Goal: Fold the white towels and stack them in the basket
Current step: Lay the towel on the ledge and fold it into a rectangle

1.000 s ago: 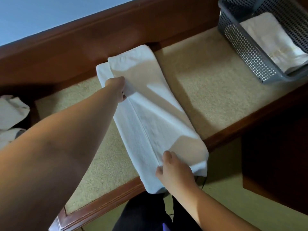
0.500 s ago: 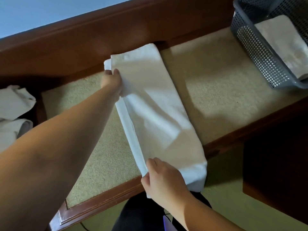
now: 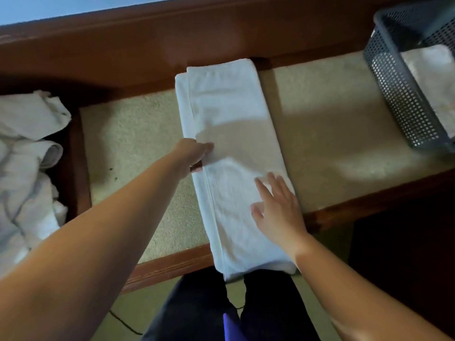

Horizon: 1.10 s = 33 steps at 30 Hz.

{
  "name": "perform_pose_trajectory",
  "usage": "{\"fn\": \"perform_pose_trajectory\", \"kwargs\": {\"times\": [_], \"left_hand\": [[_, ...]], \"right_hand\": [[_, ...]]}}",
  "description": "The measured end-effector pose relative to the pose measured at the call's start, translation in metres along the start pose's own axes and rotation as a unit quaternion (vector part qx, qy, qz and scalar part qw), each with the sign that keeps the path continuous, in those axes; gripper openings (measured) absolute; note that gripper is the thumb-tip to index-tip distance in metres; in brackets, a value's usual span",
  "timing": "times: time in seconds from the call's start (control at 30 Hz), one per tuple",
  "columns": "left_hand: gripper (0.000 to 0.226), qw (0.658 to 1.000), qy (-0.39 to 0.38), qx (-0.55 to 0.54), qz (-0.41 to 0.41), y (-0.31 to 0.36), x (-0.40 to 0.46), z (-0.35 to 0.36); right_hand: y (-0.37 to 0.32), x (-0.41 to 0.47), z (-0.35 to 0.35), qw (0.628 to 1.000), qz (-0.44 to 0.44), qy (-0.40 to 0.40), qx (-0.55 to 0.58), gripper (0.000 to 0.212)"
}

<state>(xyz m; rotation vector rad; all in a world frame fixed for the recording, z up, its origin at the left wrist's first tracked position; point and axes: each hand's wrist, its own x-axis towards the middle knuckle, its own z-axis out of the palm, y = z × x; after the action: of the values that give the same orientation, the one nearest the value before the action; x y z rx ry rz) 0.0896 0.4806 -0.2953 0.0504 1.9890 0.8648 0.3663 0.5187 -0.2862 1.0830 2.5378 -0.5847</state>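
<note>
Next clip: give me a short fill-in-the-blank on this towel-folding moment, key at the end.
1. The right hand lies ____ on the long folded white towel.
2. The grey perforated plastic basket holds a folded ____.
3. The heap of unfolded white towels lies on the person's ____ side.

Missing words: flat; towel; left

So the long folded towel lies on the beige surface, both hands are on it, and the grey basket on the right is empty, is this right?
Not quite: the grey basket is not empty. The head view shows a folded white towel inside it. The rest holds: the long folded towel lies on the beige surface with the left hand and right hand on it.
</note>
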Motion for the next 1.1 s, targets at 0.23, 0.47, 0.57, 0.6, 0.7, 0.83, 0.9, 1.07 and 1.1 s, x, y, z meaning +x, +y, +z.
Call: {"fn": "perform_pose_trajectory", "kwargs": {"times": [0.23, 0.47, 0.57, 0.6, 0.7, 0.83, 0.9, 1.07, 1.1], "left_hand": [[0.045, 0.996, 0.068, -0.052, 0.014, -0.051, -0.042, 0.013], [0.037, 0.995, 0.047, -0.009, 0.09, -0.047, -0.069, 0.022], [0.037, 0.993, 0.072, -0.012, 0.096, -0.042, -0.07, 0.025], [0.039, 0.993, 0.063, -0.02, 0.093, -0.043, -0.069, 0.028], [0.071, 0.998, 0.004, -0.048, 0.041, -0.053, -0.075, 0.033], [0.061, 1.0, -0.016, -0.02, -0.001, -0.078, -0.084, 0.04], [0.051, 1.0, -0.025, -0.019, 0.004, -0.083, -0.092, 0.043], [0.039, 0.998, 0.025, -0.031, 0.049, -0.089, -0.121, 0.047], [0.038, 0.998, 0.016, -0.045, 0.045, -0.092, -0.128, 0.047]], "right_hand": [[0.007, 0.004, -0.009, 0.998, -0.044, 0.002, -0.041, 0.065], [0.009, 0.035, -0.022, 0.995, -0.072, -0.029, -0.065, 0.06], [0.009, 0.05, -0.029, 0.995, -0.1, -0.001, -0.028, 0.05], [0.01, 0.058, -0.032, 0.993, -0.114, 0.01, -0.013, 0.048], [0.008, 0.093, -0.048, 0.99, -0.137, 0.007, 0.017, 0.052], [-0.003, 0.142, -0.073, 0.983, -0.179, -0.033, -0.014, 0.057], [-0.007, 0.161, -0.085, 0.981, -0.171, -0.08, -0.046, 0.059], [-0.008, 0.202, -0.099, 0.973, -0.147, -0.109, -0.143, 0.066], [-0.006, 0.206, -0.099, 0.972, -0.146, -0.109, -0.15, 0.067]]}}
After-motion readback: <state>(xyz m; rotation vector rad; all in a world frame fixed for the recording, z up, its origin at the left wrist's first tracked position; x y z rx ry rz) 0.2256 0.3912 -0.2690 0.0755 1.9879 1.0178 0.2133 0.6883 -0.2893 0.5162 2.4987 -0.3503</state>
